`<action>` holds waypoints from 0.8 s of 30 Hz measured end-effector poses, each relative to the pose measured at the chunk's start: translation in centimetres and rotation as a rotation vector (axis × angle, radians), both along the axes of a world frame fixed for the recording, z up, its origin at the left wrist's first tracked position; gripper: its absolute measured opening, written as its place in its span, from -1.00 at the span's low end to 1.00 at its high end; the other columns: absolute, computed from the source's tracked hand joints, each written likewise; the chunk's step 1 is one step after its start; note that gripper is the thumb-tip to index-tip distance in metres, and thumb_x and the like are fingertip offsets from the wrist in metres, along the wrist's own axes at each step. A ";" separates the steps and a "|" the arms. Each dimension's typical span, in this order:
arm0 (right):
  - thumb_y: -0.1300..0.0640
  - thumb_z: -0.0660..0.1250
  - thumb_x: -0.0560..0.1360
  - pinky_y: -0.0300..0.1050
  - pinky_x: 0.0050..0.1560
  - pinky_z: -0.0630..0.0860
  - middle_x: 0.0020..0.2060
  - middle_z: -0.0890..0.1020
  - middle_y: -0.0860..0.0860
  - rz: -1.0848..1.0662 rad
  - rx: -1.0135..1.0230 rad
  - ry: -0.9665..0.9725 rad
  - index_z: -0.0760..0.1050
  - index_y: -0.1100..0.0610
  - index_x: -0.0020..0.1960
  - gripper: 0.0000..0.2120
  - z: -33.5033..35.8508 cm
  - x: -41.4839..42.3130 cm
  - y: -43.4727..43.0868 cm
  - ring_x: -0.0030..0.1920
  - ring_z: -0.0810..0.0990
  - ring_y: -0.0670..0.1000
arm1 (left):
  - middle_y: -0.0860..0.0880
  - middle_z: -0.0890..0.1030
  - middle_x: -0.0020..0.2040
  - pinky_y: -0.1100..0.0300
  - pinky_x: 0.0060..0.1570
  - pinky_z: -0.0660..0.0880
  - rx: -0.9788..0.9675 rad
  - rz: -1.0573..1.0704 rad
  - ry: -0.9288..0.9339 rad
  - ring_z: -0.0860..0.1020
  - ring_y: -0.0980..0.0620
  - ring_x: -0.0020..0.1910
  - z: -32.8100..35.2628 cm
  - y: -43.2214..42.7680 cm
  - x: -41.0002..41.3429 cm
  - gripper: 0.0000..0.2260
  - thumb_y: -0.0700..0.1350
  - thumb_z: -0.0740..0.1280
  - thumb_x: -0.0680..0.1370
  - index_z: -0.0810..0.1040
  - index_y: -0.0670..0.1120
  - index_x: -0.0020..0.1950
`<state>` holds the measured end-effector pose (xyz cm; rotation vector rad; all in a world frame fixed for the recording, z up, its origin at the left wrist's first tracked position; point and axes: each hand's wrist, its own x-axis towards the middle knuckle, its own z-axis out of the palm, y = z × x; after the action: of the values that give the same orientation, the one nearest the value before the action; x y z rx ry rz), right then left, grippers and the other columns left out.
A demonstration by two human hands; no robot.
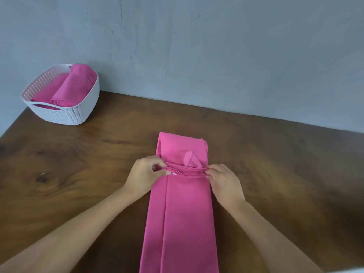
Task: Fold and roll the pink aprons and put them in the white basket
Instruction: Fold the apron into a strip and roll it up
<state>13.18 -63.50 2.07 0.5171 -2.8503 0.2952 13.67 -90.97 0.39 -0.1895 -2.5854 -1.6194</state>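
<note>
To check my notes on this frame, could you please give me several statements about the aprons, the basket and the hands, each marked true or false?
1. The white basket stands at the far left of the wooden table, near the wall. True.
2. The white basket is empty. False: it holds rolled pink aprons.
3. The left hand and the right hand both pinch the folded apron at its doubled-over edge. True.
4. The folded apron is fully rolled. False: it lies flat as a long strip.

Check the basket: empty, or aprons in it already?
Not empty: two rolled pink aprons lie side by side inside the white basket.
</note>
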 end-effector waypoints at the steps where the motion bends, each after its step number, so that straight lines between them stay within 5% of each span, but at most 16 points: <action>1: 0.30 0.51 0.43 -0.06 -0.19 0.64 -0.03 0.70 -0.04 -0.013 -0.021 -0.006 0.71 0.14 -0.06 -0.88 -0.4 0.7 0.2 -0.06 0.63 0.04 | 0.13 0.68 -0.20 0.34 -0.11 0.49 -0.018 0.001 -0.009 0.62 0.10 -0.11 0.0 0.1 0.6 -0.90 -0.12 0.61 0.39 0.72 -0.02 -0.21; 8: 0.23 0.49 0.47 -0.12 -0.17 0.57 -0.09 0.69 -0.08 -0.022 -0.080 -0.041 0.71 0.10 -0.07 -0.93 -0.9 6.1 1.9 -0.08 0.62 0.02 | 0.17 0.69 -0.22 0.49 -0.03 0.44 -0.043 0.067 -0.055 0.62 0.32 0.01 0.3 2.2 6.4 -0.89 -0.17 0.63 0.36 0.73 -0.05 -0.25; 19: 0.24 0.59 0.35 -0.18 -0.31 0.56 -0.21 0.68 -0.13 0.007 -0.212 0.032 0.69 0.04 -0.20 -0.85 -2.1 19.5 7.3 -0.22 0.62 0.00 | 0.14 0.72 -0.13 0.43 -0.03 0.49 -0.055 0.161 -0.092 0.64 0.30 -0.03 0.1 8.1 20.6 -0.88 -0.16 0.66 0.33 0.74 -0.03 -0.26; 24: 0.22 0.40 0.47 -0.20 -0.17 0.48 -0.12 0.69 -0.12 0.032 -0.273 0.012 0.70 0.06 -0.12 -0.88 -2.6 25.2 9.8 -0.14 0.60 0.00 | 0.12 0.69 -0.24 0.24 -0.15 0.53 -0.081 0.207 -0.109 0.63 0.16 -0.17 0.1 10.7 27.4 -0.87 -0.10 0.64 0.37 0.71 0.01 -0.30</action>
<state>38.42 -53.66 -0.53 0.5059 -2.7307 0.6719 41.12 -80.25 0.47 0.1605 -2.6485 -1.4935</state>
